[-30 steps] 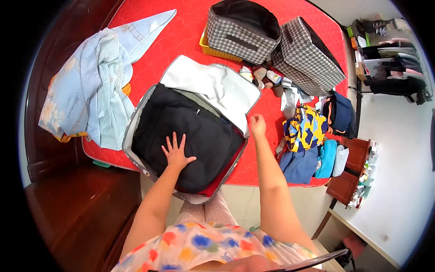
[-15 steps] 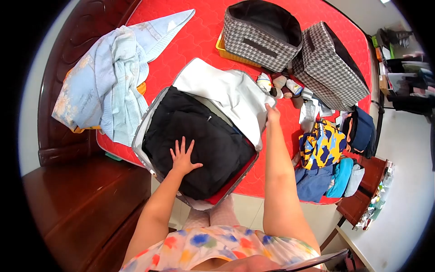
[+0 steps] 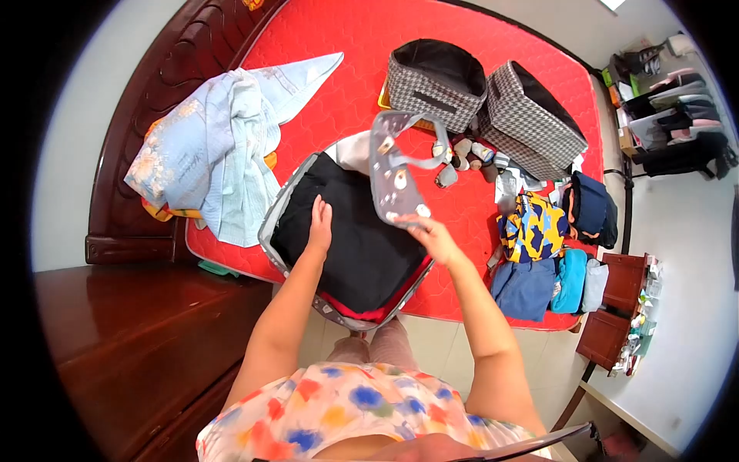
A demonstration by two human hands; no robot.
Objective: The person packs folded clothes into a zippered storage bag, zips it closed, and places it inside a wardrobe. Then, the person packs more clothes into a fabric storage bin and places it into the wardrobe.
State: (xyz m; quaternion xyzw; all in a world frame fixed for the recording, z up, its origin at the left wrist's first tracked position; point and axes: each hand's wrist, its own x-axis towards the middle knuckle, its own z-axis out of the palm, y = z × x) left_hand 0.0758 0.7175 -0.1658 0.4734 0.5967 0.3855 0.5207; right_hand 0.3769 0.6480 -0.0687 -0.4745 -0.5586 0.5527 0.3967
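Red mattress [image 3: 339,31]: spreads beneath everything named below.
Blue bedding [image 3: 208,146]: lies crumpled to the left, near the headboard.
Grey storage bag [image 3: 350,322]: sits unzipped at the mattress's near edge, close to the body.
Houndstooth bins [image 3: 531,127]: stand side by side at far right.
Black clothing [image 3: 362,254]: fills the bag, above some red cloth.
Patterned lid [image 3: 392,181]: rises, tilted, above the bag's right side.
Right hand [image 3: 435,241]: pinches the lid's near edge.
Left hand [image 3: 321,223]: fingers extended, unclenched, over the clothing; contact cannot be told.
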